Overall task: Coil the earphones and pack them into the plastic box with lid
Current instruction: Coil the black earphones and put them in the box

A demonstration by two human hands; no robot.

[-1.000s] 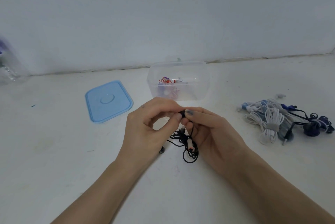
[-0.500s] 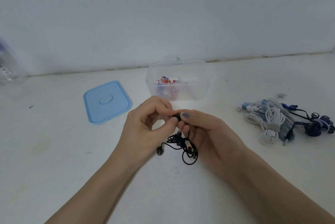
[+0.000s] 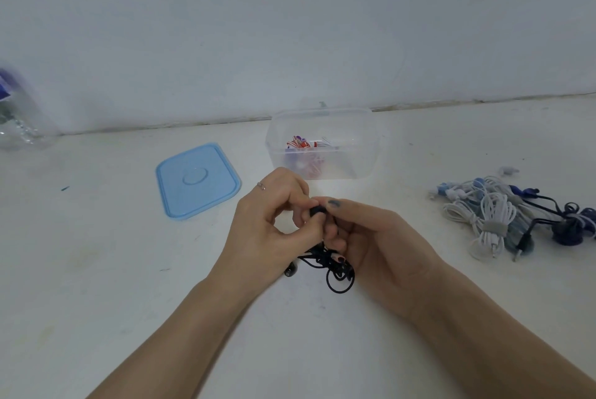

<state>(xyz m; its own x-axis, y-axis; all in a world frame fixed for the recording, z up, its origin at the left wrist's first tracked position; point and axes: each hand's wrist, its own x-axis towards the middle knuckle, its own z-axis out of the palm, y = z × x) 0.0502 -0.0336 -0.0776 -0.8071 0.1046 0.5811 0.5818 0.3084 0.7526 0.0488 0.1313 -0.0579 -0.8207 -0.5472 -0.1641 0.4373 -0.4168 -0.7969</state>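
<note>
**Both hands pinch black earphones above the table, box open behind**

Left hand: fingers curled in, thumb and fingertips meeting at a small black part of the black earphones. A ring shows on one finger. Right hand: fingers curled too, thumb with a painted nail pressing onto the same black part from the other side. The two hands touch each other at the pinch point.

Cable position: the pinched bit sits at the top, between the fingertips of both hands. The rest of the cable hangs below the grip in a loose tangle of loops, partly tucked under the right hand's curled fingers. One round loop reaches lowest, near the table; whether it touches the surface is not clear. One earbud dangles out on the left side of the tangle, just under the left hand's heel.

Plastic box: clear, open, standing just beyond the hands near the wall. A red and white coiled bundle lies inside. Blue lid: flat on the table, left of the box, apart from it.

Right side of table: pile of other earphones, white, blue and dark cables, some bound in coils. Far left edge: a clear bottle, blurred.
</note>
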